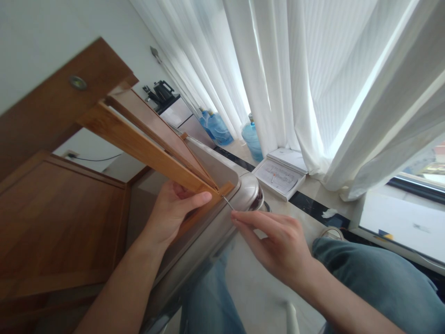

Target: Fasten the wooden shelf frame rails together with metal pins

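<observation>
My left hand is closed around the corner of a light wooden frame made of thin bamboo-coloured slats, thumb along its lower bar. My right hand pinches a thin metal tool, perhaps a small hex key, whose tip meets the frame's corner joint. The frame rests over the edge of a glass-topped table. My knees in blue jeans show below.
A shiny metal table leg cap sits behind the corner. A white box lies on the floor by white curtains. Two blue water bottles stand farther back. Brown wooden furniture fills the left.
</observation>
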A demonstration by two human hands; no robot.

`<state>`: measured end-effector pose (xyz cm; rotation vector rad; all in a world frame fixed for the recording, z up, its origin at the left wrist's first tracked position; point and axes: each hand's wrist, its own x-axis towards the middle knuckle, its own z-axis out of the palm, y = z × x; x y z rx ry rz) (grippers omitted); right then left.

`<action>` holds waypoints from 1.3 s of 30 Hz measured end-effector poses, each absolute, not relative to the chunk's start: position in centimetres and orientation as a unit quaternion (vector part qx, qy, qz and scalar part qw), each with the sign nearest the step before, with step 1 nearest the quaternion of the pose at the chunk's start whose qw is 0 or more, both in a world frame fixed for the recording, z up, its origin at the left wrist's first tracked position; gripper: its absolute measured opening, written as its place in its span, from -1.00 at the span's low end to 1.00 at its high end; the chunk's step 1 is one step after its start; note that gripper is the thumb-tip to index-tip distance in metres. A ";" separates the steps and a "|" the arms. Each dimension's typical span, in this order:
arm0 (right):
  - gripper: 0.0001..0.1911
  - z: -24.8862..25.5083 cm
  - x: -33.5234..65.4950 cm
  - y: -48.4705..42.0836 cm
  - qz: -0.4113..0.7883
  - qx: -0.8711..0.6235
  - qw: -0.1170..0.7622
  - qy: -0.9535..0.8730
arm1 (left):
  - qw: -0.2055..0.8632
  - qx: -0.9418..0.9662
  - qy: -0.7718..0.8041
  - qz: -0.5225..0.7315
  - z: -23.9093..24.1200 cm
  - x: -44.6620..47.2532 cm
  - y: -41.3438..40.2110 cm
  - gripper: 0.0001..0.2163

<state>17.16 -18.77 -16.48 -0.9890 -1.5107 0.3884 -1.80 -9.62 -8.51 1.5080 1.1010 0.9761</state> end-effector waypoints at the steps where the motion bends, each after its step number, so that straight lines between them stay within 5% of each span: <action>1: -0.88 -16.5 17.2 -18.7 0.173 -0.427 0.601 -0.653 | 0.493 0.622 0.455 0.403 -8.5 -1.8 -9.6 -0.63; 27: -0.86 -16.3 16.8 -18.2 0.199 -0.413 0.628 -0.629 | 0.491 0.612 0.470 0.405 -8.5 -1.6 -9.7 -0.61; 32: -0.72 -16.8 16.5 -18.1 0.159 -0.442 0.630 -0.619 | 0.491 0.603 0.480 0.407 -8.4 -1.5 -9.8 -0.59; 39: -0.88 -17.0 17.1 -17.5 0.097 -0.422 0.641 -0.633 | 0.483 0.609 0.479 0.407 -8.5 -1.7 -9.7 -0.58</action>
